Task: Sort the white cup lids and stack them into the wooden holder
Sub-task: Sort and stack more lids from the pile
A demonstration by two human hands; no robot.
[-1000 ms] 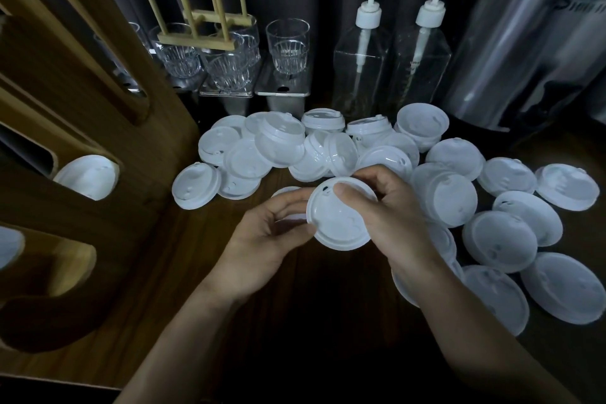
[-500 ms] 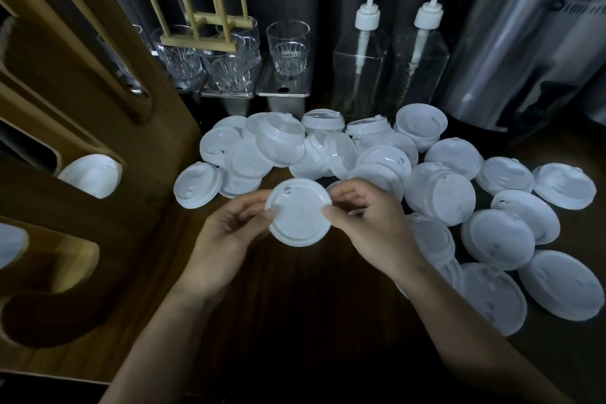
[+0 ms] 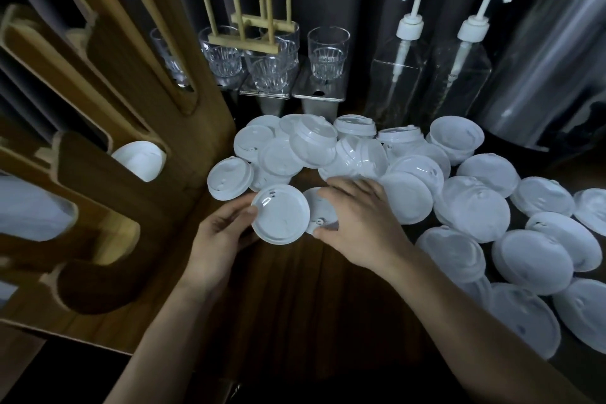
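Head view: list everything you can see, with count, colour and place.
table: one, dark wood, under everything
holder: one, wooden, left; white lids in its slots
loose lids: many, white, heaped right of holder
held lid: one, white, centre front
second lid: one, white, just right of held lid
glasses: several, clear, back
peg rack: one, pale wood, above glasses
pump bottles: two, clear, white pumps, back right
left hand: grips held lid's edge
right hand: fingers and thumb round second lid

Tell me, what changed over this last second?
The right hand let go of the held lid and moved onto a second lid beside it, pinching its edges. The left hand now holds the held lid alone, carried leftward. The wooden holder and loose pile look unchanged.
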